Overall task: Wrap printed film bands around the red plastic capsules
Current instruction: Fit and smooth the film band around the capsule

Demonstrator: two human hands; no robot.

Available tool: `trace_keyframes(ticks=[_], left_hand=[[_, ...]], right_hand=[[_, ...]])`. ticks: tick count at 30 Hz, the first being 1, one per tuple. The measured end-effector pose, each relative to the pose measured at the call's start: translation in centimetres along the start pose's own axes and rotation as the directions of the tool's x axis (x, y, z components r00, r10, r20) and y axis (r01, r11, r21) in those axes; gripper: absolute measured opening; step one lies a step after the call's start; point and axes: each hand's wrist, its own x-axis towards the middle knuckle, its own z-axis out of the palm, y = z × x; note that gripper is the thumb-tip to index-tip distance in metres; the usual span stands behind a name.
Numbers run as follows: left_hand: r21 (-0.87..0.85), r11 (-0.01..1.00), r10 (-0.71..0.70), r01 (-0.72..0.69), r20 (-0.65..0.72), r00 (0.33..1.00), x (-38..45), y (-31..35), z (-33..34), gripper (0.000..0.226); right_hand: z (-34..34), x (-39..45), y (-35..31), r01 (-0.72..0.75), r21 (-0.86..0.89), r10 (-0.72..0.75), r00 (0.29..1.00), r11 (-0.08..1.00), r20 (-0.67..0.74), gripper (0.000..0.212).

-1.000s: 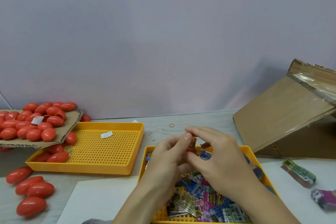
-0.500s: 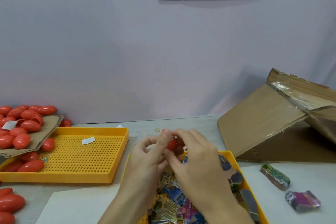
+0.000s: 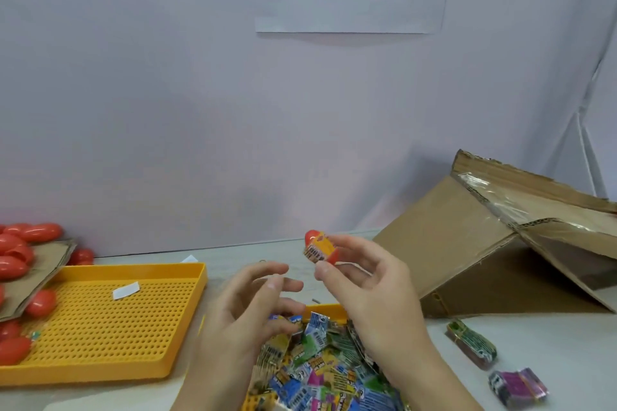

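Red capsule, centre of frame: it carries an orange printed film band around its middle, red ends showing either side. My right hand pinches it between thumb and fingertips, raised above the table. My left hand is below and left of it, fingers loosely spread, holding nothing. Beneath both hands, at bottom centre, a yellow tray holds loose printed bands. A second perforated yellow tray lies lower left. Unwrapped red capsules are heaped on cardboard at the left edge. A tilted cardboard box stands at right.
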Motion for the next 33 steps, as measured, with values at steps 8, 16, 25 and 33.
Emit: trace_keyframes(ticks=[8, 16, 25, 33], left_hand=[[0.053, 0.991, 0.128, -0.127, -0.014, 0.992, -0.3, 0.6, 0.6, 0.020], [-0.114, 0.993, 0.022, -0.022, -0.004, 1.000, -0.3, 0.4, 0.4, 0.023], [-0.003, 1.000, -0.015, 0.015, -0.151, 0.988, 0.4, 0.0, -1.2, 0.023], [0.070, 0.995, -0.056, 0.076, -0.251, 0.966, 1.0, -0.5, -1.8, 0.032]], right_hand=[[1.7, -1.1, 0.9, 0.281, -0.351, -0.282, 0.958, 0.893, 0.049, 0.037], [2.2, -1.2, 1.5, 0.408, -0.435, -0.438, 0.898, 0.803, 0.034, 0.048], [2.5, -1.2, 1.0, -0.391, -0.036, 0.392, 0.916, 0.920, 0.085, 0.022], [-6.0, 3.7, -7.0, 0.014, 0.594, 0.225, 0.918, 0.804, -0.326, 0.058]])
